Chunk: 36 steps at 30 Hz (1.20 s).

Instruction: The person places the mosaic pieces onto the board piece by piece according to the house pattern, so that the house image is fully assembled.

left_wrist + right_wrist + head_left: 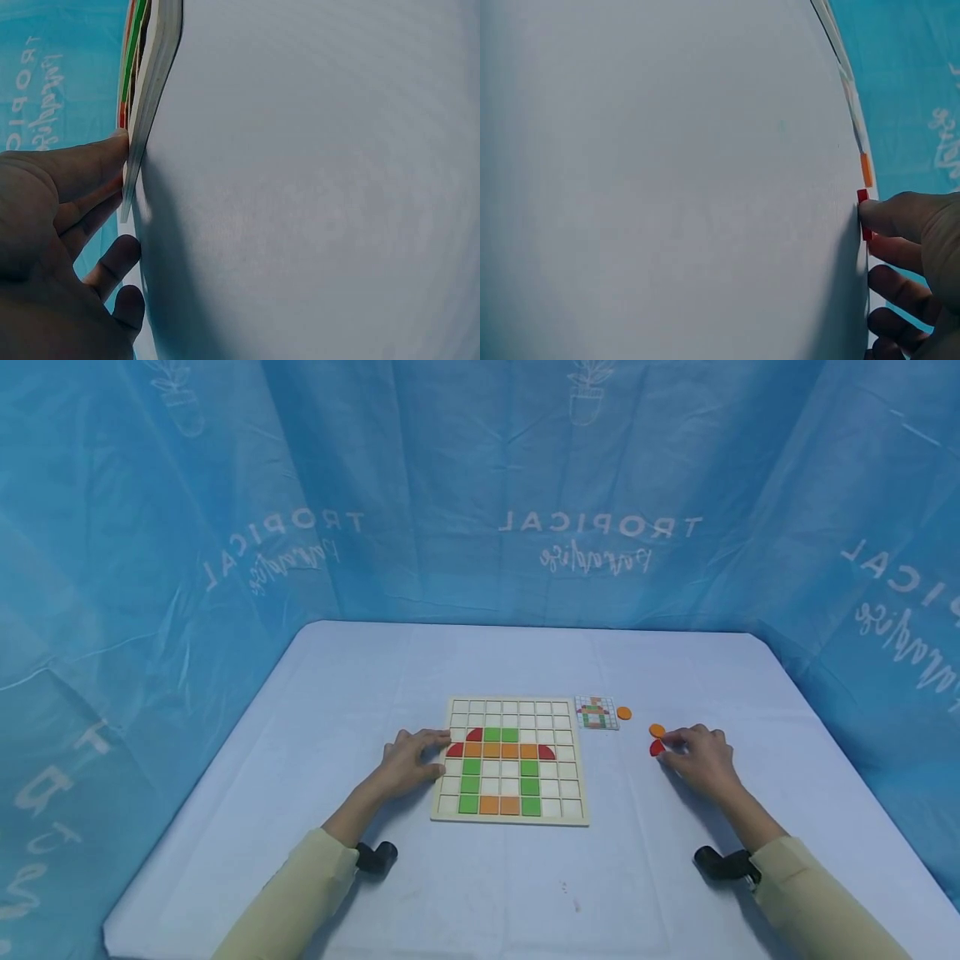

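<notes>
My left hand [407, 762] rests at the left edge of a pale wooden grid board [570, 783], thumb and fingertips touching that edge. Green squares [469, 783], orange squares [500, 750] and red rounded-corner pieces [546, 752] lie in the board's cells, forming a pattern. To the right of the board, my right hand [701, 758] pinches a small red piece [864, 214] between thumb and index finger, low at the tabletop. Just beyond that red piece lies an orange disc [657, 730], close to the right index fingertip.
A small pattern card [597, 713] lies against the board's upper right side, with another orange disc [624, 713] beside it. The white tabletop [352, 668] is bounded at the back and sides by a blue printed curtain [450, 460].
</notes>
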{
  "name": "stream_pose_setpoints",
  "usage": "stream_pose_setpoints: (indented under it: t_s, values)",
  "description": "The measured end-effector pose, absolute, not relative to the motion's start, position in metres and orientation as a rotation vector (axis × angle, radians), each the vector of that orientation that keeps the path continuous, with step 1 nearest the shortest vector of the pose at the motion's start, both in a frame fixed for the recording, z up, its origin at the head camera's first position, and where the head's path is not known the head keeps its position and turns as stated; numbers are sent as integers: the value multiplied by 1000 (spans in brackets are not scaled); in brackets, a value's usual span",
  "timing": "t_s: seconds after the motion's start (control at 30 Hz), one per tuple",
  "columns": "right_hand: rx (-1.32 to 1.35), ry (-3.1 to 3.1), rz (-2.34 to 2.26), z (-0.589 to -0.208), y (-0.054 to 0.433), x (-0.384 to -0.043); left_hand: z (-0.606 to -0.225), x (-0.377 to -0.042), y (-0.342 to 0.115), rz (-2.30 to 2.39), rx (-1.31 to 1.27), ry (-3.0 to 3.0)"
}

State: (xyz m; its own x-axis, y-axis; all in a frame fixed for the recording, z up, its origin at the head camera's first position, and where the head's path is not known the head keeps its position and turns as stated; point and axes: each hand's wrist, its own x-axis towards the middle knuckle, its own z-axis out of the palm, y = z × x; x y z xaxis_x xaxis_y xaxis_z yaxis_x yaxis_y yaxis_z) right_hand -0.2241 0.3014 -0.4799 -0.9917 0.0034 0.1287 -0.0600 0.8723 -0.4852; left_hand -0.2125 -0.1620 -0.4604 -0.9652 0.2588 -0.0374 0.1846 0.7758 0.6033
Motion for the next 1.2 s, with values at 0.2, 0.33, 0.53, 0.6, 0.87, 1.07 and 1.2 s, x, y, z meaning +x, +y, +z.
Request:
stream_pose_setpoints:
  t_s: [0.2,0.33,0.53,0.6,0.87,1.07,1.2]
  values:
    - [44,-2961,753,-478,294,-233,-461,-213,-162,947,357,2853]
    - [45,-2981,742,-478,292,-234,-462,-213,-162,951,350,2848]
    - [47,-2989,709,-478,294,-227,-463,-213,-162,964,364,2843]
    - [54,-2994,713,-478,295,-222,-462,-213,-163,956,359,2844]
    - [123,-2957,748,-477,294,-213,-459,-213,-163,943,361,2850]
    - [162,-2938,736,-476,289,-221,-462,-214,-163,946,347,2845]
    - [163,-2958,724,-475,286,-227,-462,-214,-163,943,352,2842]
